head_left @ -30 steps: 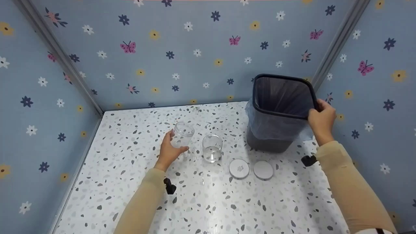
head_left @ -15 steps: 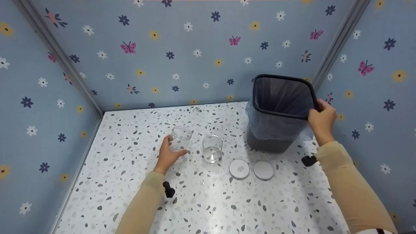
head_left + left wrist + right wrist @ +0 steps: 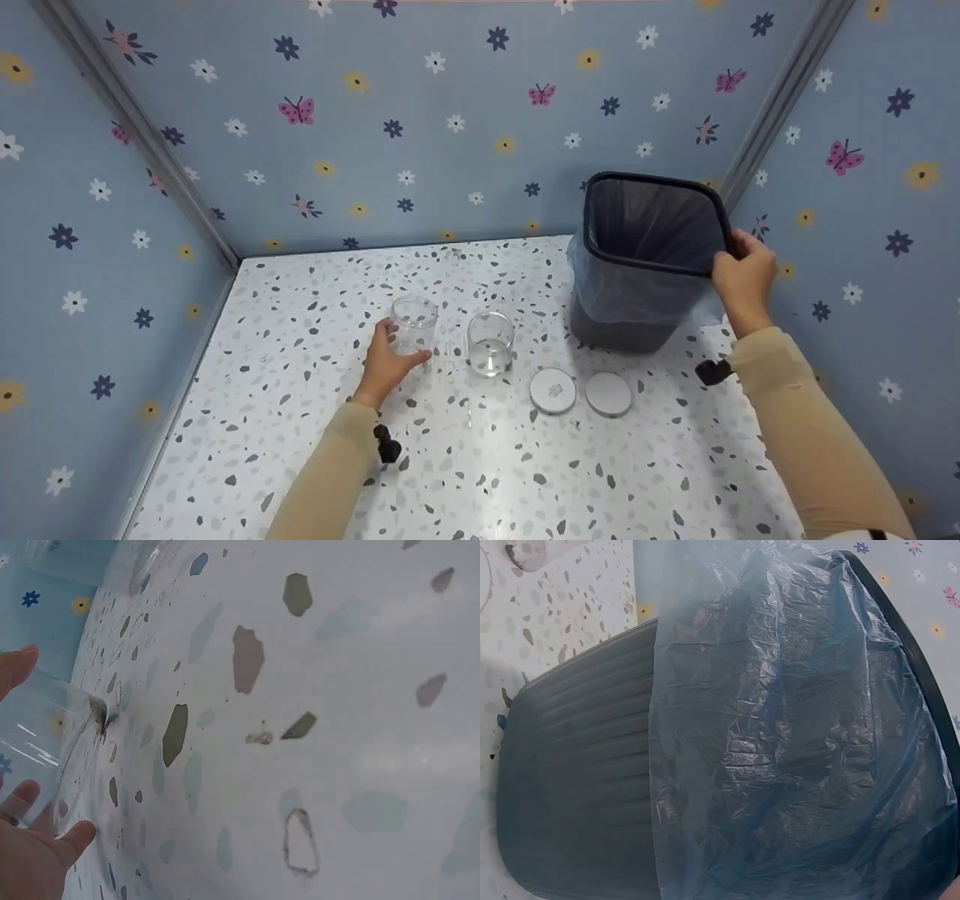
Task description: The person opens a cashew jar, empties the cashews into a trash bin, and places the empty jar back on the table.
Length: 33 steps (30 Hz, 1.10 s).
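My left hand [image 3: 386, 367] curves its thumb and fingers round a clear jar [image 3: 414, 324], lidless and upright. The left wrist view shows part of the clear jar [image 3: 37, 739] between the fingertips, its base at the speckled tabletop. A second clear jar [image 3: 490, 345] stands just to the right. My right hand [image 3: 744, 277] grips the black rim of a dark bin [image 3: 626, 330] at its right front corner. A thin bluish liner [image 3: 780, 720] hangs folded over the bin's outside; in the right wrist view almost all of that hand is out of frame.
Two round white lids [image 3: 553, 391] lie flat in front of the bin and jars, side by side. The speckled white table [image 3: 480, 465] is bounded by a flowered blue wall [image 3: 450, 90] behind and on both sides.
My left hand and the jar have moved down and slightly left, away from the second jar. The right hand, bin and lids stay where they were.
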Each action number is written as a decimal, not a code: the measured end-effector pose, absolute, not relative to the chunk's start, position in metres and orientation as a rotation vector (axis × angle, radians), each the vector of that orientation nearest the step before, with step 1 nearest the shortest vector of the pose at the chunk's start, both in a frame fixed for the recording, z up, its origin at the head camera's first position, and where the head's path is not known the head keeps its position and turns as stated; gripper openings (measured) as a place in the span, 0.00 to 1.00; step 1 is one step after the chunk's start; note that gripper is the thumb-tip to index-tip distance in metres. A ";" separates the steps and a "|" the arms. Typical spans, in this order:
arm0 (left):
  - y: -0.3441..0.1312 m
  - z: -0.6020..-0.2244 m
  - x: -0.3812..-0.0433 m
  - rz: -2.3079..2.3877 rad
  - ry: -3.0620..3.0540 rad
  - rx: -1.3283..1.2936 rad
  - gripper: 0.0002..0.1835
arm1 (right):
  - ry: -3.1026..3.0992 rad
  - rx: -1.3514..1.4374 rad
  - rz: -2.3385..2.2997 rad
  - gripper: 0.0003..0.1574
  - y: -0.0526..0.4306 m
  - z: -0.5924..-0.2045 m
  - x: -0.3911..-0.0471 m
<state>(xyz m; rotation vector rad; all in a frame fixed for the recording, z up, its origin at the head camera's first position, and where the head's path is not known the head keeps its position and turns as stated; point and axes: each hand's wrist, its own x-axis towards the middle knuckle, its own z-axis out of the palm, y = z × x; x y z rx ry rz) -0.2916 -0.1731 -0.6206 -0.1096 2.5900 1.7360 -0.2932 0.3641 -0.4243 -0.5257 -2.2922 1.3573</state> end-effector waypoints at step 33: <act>-0.192 -0.632 -0.279 1.674 2.664 -0.136 0.57 | -2.274 -0.492 1.224 0.36 0.365 -0.424 -0.290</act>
